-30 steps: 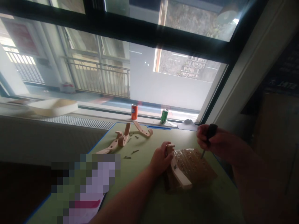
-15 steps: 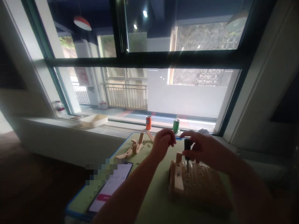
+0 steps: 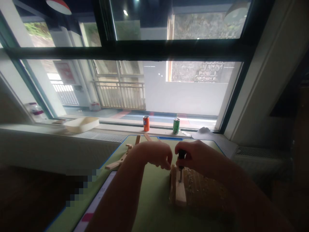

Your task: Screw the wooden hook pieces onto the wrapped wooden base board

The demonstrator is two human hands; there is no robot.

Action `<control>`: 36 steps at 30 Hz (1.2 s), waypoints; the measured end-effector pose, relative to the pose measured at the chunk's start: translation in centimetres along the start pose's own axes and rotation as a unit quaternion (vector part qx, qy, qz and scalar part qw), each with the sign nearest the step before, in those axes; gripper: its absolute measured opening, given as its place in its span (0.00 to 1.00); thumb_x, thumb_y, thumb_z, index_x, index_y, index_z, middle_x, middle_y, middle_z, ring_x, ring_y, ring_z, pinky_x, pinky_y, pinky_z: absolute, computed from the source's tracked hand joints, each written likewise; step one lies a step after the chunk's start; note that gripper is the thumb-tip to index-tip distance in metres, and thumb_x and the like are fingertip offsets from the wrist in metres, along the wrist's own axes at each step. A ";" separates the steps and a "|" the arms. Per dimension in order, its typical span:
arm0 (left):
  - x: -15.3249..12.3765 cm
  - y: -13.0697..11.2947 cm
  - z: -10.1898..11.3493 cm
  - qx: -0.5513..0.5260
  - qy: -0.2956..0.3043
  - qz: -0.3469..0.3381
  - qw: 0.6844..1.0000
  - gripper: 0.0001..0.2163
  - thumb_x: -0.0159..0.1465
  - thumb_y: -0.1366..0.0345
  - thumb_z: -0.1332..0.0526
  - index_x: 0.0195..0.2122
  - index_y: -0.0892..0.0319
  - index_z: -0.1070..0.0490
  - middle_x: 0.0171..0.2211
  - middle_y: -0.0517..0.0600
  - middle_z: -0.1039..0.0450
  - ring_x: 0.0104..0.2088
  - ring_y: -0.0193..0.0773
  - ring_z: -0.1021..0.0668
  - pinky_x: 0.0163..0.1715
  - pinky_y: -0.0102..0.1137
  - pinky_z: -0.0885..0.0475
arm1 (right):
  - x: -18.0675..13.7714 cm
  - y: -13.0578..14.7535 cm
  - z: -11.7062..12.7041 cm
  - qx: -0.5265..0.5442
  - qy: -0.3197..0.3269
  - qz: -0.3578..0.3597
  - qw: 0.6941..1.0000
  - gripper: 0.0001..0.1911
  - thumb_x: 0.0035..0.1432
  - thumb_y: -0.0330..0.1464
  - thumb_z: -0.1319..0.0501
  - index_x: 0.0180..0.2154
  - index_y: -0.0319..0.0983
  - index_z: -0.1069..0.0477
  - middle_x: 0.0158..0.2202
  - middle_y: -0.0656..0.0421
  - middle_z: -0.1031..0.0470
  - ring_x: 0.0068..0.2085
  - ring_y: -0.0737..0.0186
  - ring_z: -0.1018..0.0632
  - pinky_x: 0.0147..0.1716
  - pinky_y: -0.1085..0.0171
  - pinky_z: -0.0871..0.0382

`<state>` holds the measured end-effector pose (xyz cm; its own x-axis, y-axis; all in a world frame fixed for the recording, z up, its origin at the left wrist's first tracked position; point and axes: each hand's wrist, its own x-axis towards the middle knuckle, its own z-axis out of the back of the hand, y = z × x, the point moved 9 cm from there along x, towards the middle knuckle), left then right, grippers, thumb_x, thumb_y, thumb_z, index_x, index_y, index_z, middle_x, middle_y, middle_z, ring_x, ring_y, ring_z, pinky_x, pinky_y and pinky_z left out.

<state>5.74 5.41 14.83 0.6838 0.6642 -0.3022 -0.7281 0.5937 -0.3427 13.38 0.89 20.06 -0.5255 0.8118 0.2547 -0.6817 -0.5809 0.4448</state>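
My right hand [image 3: 198, 158] is closed round the black handle of a screwdriver [image 3: 180, 162], whose tip stands on a pale wooden piece [image 3: 180, 191]. That piece lies along the left edge of a brown board wrapped in clear film [image 3: 205, 190]. My left hand [image 3: 154, 154] hovers just left of the screwdriver at the top end of the wooden piece, fingers curled in a pinch; what they hold, if anything, is hidden. Everything rests on a green mat [image 3: 149, 206].
More curved wooden pieces [image 3: 120, 159] lie at the mat's far left. A phone [image 3: 96, 203] lies at the near left. An orange can [image 3: 146, 123] and a green can [image 3: 176, 126] stand on the window ledge, with a white tray [image 3: 82, 124] further left.
My right hand brought the screwdriver from the board's far side onto the wooden piece. My left hand let go of that piece, rose, then came down beside the screwdriver.
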 end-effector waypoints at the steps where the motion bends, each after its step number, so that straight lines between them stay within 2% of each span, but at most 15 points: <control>1: 0.4 0.4 0.0 -0.007 -0.005 0.010 1.000 0.06 0.50 0.65 0.38 0.28 0.58 0.24 0.20 0.46 0.27 0.23 0.33 0.28 0.23 0.24 0.39 | 0.1 0.0 -0.2 -0.004 0.004 0.001 1.000 0.09 0.50 0.37 0.37 0.35 0.42 0.30 0.28 0.63 0.26 0.26 0.69 0.28 0.23 0.70 0.40; 3: 0.9 1.0 0.1 -0.020 -0.021 0.027 0.999 0.04 0.48 0.67 0.37 0.25 0.60 0.24 0.18 0.47 0.29 0.22 0.33 0.29 0.21 0.24 0.40 | 0.2 0.2 -0.4 -0.011 0.010 0.006 1.000 0.08 0.50 0.36 0.38 0.34 0.41 0.30 0.27 0.62 0.27 0.26 0.69 0.29 0.22 0.70 0.41; 5: 0.9 1.2 -0.1 -0.040 -0.006 0.032 0.999 0.03 0.48 0.69 0.37 0.23 0.61 0.25 0.18 0.48 0.29 0.20 0.33 0.30 0.19 0.23 0.40 | 0.3 0.2 -0.4 -0.018 0.007 0.010 1.000 0.08 0.50 0.36 0.38 0.33 0.41 0.31 0.27 0.62 0.27 0.25 0.70 0.29 0.22 0.70 0.42; 10: 0.3 0.0 -0.9 -0.036 0.074 -0.026 0.996 0.08 0.52 0.64 0.38 0.31 0.60 0.24 0.24 0.48 0.26 0.22 0.34 0.27 0.20 0.25 0.35 | 0.2 -0.3 0.4 -0.033 -0.008 0.001 0.999 0.10 0.50 0.38 0.38 0.36 0.42 0.31 0.27 0.63 0.27 0.25 0.70 0.29 0.24 0.70 0.41; 13: 0.3 -0.3 -0.9 -0.020 0.088 -0.050 0.995 0.10 0.52 0.63 0.39 0.34 0.58 0.24 0.26 0.48 0.25 0.23 0.34 0.26 0.22 0.25 0.33 | 0.2 -0.4 0.4 -0.048 -0.002 -0.004 0.999 0.11 0.51 0.39 0.39 0.37 0.42 0.31 0.27 0.63 0.27 0.25 0.69 0.29 0.24 0.69 0.41; 21: 0.4 0.4 -0.5 -0.024 0.064 -0.042 0.997 0.09 0.53 0.64 0.39 0.33 0.59 0.24 0.25 0.48 0.25 0.24 0.32 0.26 0.22 0.25 0.33 | 0.3 -0.7 0.1 -0.059 -0.002 -0.006 0.998 0.13 0.52 0.41 0.39 0.38 0.42 0.31 0.27 0.62 0.27 0.25 0.68 0.29 0.24 0.69 0.40; 36: -0.3 -1.1 0.9 -0.002 -0.022 -0.096 0.995 0.08 0.51 0.61 0.36 0.30 0.57 0.23 0.24 0.47 0.25 0.24 0.32 0.27 0.25 0.27 0.36 | 0.4 -1.0 0.2 -0.055 0.002 -0.017 0.998 0.13 0.53 0.41 0.40 0.40 0.43 0.31 0.28 0.62 0.27 0.26 0.68 0.29 0.25 0.68 0.40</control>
<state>6.28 5.00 16.05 0.8076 0.5578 -0.1915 -0.5838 0.7102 -0.3934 13.94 1.75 19.86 -0.5022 0.8313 0.2382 -0.7511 -0.5558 0.3562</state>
